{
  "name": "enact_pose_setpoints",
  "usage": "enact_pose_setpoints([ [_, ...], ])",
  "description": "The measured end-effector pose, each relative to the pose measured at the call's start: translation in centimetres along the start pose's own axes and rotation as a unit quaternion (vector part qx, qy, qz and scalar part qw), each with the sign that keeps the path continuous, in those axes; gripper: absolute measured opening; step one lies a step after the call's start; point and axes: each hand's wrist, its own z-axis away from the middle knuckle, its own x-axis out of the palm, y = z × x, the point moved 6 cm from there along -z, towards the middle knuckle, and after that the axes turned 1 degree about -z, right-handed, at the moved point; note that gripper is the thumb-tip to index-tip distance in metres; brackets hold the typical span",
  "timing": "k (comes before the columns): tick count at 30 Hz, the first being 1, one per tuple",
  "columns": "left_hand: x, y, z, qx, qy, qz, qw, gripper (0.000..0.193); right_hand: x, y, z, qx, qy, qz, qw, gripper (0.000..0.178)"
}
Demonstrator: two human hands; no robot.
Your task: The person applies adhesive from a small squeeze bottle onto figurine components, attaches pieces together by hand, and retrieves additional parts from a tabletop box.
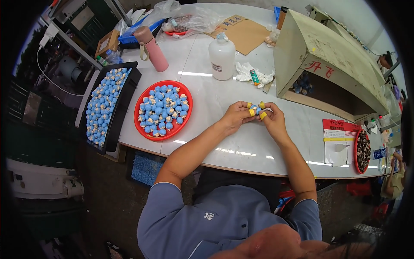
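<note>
Above the white table (194, 125), my left hand (235, 117) and my right hand (274, 122) meet, with yellow wraps on several fingertips. Both are closed on a small blue piece (255, 108), pinched between thumbs and fingers; much of it is hidden. It resembles the round blue-and-cream pieces in the red basin (137, 123) to the left. More of these fill a black tray (113, 123) at the table's left edge.
Beyond my hands stand a white plastic bottle (222, 58) and a pink flask (154, 51), near crumpled tissue (245, 71). A beige metal box (332, 60) with an open front is at the right. Farther right are a red-and-white sheet (338, 134) and a red basin (357, 162) of dark pieces.
</note>
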Motion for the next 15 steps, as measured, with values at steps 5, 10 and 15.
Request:
enact_pose_setpoints([
  [5,0.5,-0.2,-0.2,0.000,-0.011,-0.005,1.000,0.027,-0.5,0.0,0.2,-0.074,0.036,0.076,0.994,0.024],
  [10,-0.2,-0.4,-0.2,-0.044,-0.010,0.038,0.998,0.019,-1.1,-0.5,0.1,-0.039,0.016,-0.001,0.999,0.028],
  [15,0.3,-0.3,-0.1,-0.042,-0.025,0.028,0.998,0.022,-1.3,-0.3,0.2,-0.041,0.008,0.010,0.999,0.027],
])
